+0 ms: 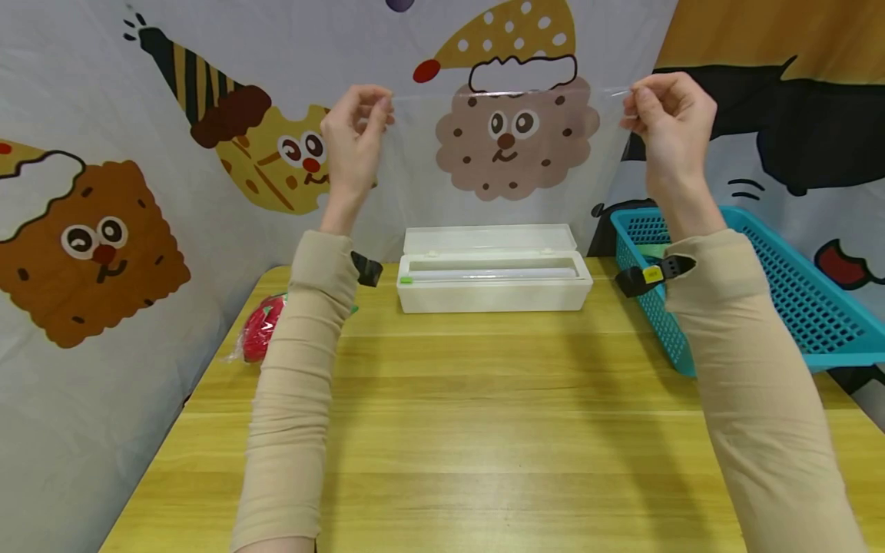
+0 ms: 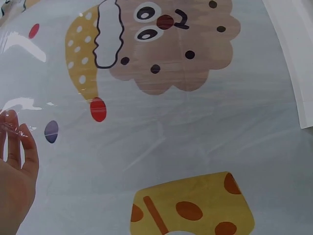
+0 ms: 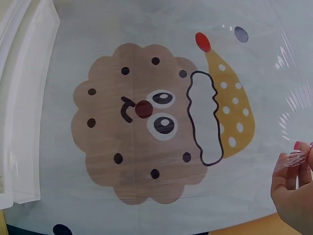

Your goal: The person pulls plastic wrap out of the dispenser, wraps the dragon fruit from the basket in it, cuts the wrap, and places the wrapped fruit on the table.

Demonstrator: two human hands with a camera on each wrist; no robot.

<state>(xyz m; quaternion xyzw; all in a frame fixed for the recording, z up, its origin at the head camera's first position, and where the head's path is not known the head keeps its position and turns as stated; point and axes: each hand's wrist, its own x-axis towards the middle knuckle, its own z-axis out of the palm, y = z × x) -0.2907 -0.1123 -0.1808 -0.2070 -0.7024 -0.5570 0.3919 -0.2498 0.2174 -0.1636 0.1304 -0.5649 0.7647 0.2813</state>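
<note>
A clear sheet of cling film (image 1: 415, 146) is stretched between my two raised hands, its top edge pulled nearly straight. My left hand (image 1: 356, 146) pinches one upper corner between thumb and fingertips. At the opposite corner, the right hand (image 1: 674, 130) pinches the film, which bunches into creases at the fingertips (image 3: 296, 147) in the right wrist view. Below the sheet, a white cling film dispenser (image 1: 494, 296) stands on the table with its lid (image 1: 489, 238) up. A film roll (image 1: 492, 273) lies inside it, and a small green piece (image 1: 406, 280) sits at its left front edge.
A blue perforated basket (image 1: 795, 307) stands at the right, partly behind the right forearm. At the left, a red item in clear plastic (image 1: 261, 330) is half hidden by the left sleeve. A cartoon-printed cloth (image 1: 228, 253) hangs behind the wooden table (image 1: 484, 430).
</note>
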